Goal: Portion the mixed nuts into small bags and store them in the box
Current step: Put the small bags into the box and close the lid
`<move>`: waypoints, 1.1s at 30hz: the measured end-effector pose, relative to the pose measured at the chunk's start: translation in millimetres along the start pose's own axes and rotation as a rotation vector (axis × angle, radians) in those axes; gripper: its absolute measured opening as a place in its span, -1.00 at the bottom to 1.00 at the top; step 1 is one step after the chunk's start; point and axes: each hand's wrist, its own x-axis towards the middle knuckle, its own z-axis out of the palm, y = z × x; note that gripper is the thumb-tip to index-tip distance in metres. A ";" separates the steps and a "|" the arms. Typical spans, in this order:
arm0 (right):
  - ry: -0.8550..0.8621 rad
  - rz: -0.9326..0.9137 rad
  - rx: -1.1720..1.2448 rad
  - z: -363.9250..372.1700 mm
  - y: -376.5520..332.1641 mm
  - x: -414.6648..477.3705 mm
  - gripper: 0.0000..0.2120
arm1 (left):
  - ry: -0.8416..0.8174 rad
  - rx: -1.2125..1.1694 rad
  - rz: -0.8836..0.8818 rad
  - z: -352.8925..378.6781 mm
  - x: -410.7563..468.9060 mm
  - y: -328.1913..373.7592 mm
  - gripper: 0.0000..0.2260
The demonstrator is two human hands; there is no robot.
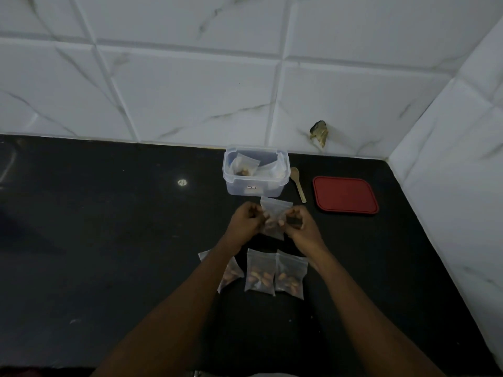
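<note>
Against the back edge of the black counter (109, 240), on my head-camera feed, I see the clear plastic box (237, 186) standing open, close to the white marbled wall tiles (190, 91). Inside it I can make out one small bag with nuts (245, 167) leaning toward the left side. More crumpled clear plastic (273, 170) sits on the right, and I cannot tell what that holds. A wooden spoon (297, 183) lies just beside the box on its right, bowl toward the wall. A red lid (345, 195) lies flat further right, apart from both.

Nearer to me, both forearms reach in from the bottom of the view and meet in front of the box. The left hand (246, 223) and the right hand (300, 225) have their fingers curled, each pinching one side of a held bag (275, 213) between them. Its top edge points toward the box. Its lower part is dark with nuts, though blurred, and I cannot tell whether its seal is closed.

Three filled bags lie in a row on the counter below the hands. The left bag (232, 271) is tilted and partly hidden by the left forearm. The middle bag (260, 272) and the right bag (290, 276) touch side by side. Each shows brown nuts gathered in its lower half under clear plastic.
</note>
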 end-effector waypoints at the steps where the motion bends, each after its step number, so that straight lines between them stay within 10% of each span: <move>1: -0.040 -0.020 0.019 -1.4 -3.3 -1.3 -0.78 | 0.012 -0.036 0.022 -2.1 -1.1 2.8 -0.90; 15: -0.042 -0.221 -0.033 -0.8 -47.5 48.8 -0.77 | 0.018 0.086 0.331 -31.2 23.1 44.9 -0.55; 33: 0.017 -0.288 -1.332 9.8 -91.7 170.2 -0.75 | -0.184 0.875 0.208 -34.7 153.2 81.6 -0.51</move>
